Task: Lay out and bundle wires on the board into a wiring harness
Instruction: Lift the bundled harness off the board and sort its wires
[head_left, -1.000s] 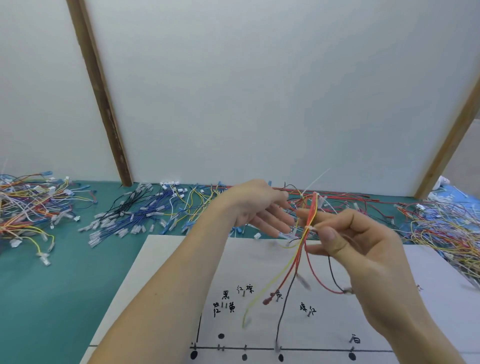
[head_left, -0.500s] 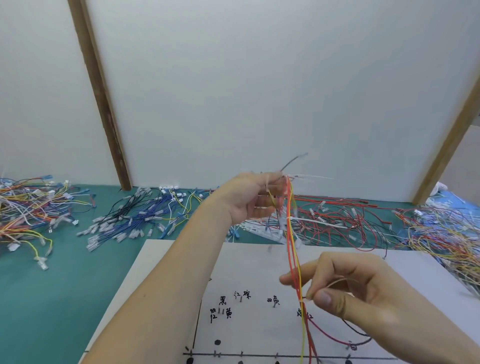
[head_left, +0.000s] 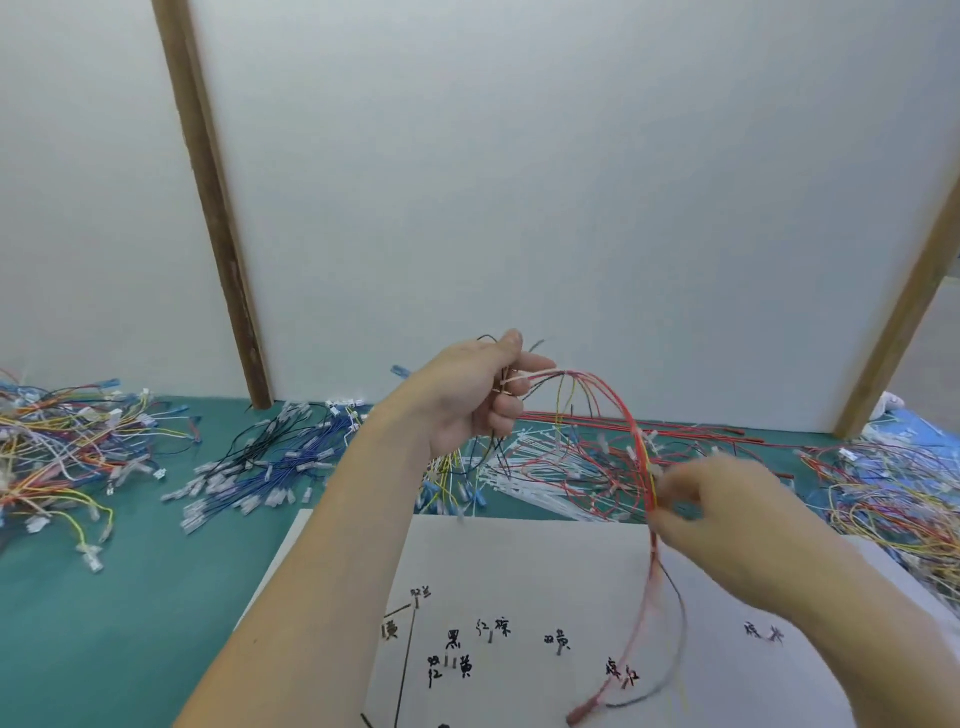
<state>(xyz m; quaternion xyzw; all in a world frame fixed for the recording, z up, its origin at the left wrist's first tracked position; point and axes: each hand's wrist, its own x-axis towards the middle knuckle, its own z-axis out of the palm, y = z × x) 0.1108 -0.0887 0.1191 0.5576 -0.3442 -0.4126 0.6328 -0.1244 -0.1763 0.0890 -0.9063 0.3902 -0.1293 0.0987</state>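
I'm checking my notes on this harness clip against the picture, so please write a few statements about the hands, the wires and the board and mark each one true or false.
1. The left hand grips one end of the red, yellow and black wire bundle. True.
2. The bundle lies flat on the white marked board. False: it arches in the air between the two hands.
3. The right hand holds the bundle lower down, above the board. True, though that hand is blurred.
4. The pile of blue and black wires lies on the board. False: it lies on the green mat, beyond the board's far left corner.
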